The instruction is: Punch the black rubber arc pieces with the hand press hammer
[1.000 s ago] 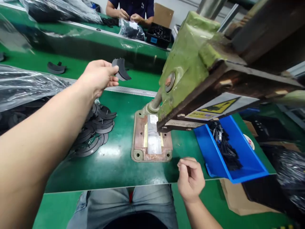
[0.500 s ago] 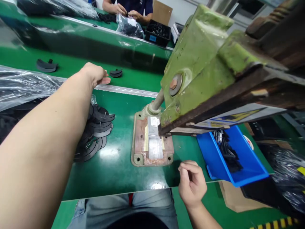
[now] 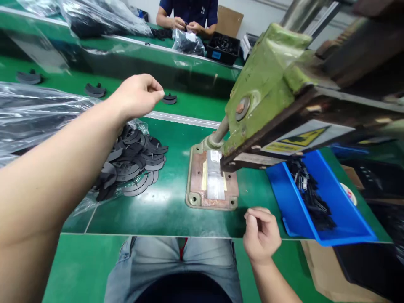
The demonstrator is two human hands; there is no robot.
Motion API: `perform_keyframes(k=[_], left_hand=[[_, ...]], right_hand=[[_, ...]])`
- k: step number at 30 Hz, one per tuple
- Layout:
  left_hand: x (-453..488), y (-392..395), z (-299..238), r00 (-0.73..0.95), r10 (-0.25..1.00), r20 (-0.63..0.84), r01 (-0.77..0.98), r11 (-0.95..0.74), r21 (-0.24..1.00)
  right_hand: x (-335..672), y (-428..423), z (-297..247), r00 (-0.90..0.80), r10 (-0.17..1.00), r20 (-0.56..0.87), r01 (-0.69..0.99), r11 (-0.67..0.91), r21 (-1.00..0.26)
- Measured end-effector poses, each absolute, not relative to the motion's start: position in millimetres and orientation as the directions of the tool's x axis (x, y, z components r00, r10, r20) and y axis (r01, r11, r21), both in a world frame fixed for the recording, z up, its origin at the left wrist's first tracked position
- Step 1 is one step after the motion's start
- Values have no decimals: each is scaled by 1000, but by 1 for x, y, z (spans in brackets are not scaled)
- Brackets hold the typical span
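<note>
My left hand [image 3: 140, 94] reaches over the green strip behind the bench, thumb and fingers closed. Its fingertips are beside a small curved black part [image 3: 169, 99]; I cannot tell whether they touch it or hold anything. Below the left forearm lies a heap of curved black parts [image 3: 147, 158] on clear plastic. My right hand [image 3: 261, 231] is at the front edge, fingers curled and thumb pressed to the forefinger. Anything in that pinch is hidden. Between the hands, a flat metal block [image 3: 216, 181] sits on the base plate [image 3: 197, 202] of a green press [image 3: 265, 71].
A blue bin [image 3: 344, 210] of small black parts stands right of the press. Further curved black parts [image 3: 95, 90] rest on the strip at left. Clear plastic bagging [image 3: 38, 113] covers the left side. Across the bench, a person's hands [image 3: 187, 26] work behind a plastic bag.
My left hand's fingers, stretched out before, are now drawn together near the curved black part. The view has swung left, bringing more of the heap into sight. My right hand keeps its curled pose.
</note>
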State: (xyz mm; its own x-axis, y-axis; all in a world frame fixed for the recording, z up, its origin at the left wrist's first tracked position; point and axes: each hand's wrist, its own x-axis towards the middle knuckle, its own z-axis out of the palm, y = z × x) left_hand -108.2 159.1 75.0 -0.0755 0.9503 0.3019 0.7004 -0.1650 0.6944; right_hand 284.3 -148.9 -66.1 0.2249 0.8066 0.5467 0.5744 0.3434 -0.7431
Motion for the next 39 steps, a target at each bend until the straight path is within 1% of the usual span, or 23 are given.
perform_keyframes(k=[1,3,5,7,8,11,13,16,19,23,25,31,33,39], left_hand=[[-108,139,77,-30,967,254,726,-153,671],[-109,96,74,23,974,223,798,-153,583],[-116,54,62,90,968,235,827,-204,523],[-125,14,44,173,951,256,855,-274,441],[-129,-5,34,196,949,246,873,-284,398],[-137,-59,7,190,965,183,937,-234,260],[-136,-88,-6,172,971,168,962,-202,184],[-128,-107,-15,166,967,193,971,-194,138],[-120,-93,-14,157,956,246,970,-196,141],[-117,-41,-4,180,944,277,965,-223,134],[-118,-13,-2,224,946,233,959,-257,120],[-116,37,-7,287,958,-4,954,-285,93],[-115,46,-10,308,951,-28,948,-304,100],[-109,60,-11,385,923,-22,920,-381,92]], right_hand=[[284,-148,-68,229,801,552,578,345,-740],[284,-146,-71,241,792,561,580,346,-737],[285,-144,-74,258,782,567,578,346,-740],[286,-142,-77,276,775,569,575,341,-744],[285,-141,-79,282,774,567,573,338,-747],[283,-139,-79,286,778,560,576,327,-749],[280,-138,-76,281,780,559,589,321,-742],[276,-137,-69,264,779,569,614,319,-722],[273,-135,-65,246,780,575,632,321,-705],[272,-130,-65,239,788,567,644,309,-700],[273,-128,-67,238,796,556,649,295,-701],[274,-125,-71,234,838,493,673,227,-704],[274,-125,-71,231,853,468,685,199,-701],[273,-126,-71,230,883,409,714,132,-687]])
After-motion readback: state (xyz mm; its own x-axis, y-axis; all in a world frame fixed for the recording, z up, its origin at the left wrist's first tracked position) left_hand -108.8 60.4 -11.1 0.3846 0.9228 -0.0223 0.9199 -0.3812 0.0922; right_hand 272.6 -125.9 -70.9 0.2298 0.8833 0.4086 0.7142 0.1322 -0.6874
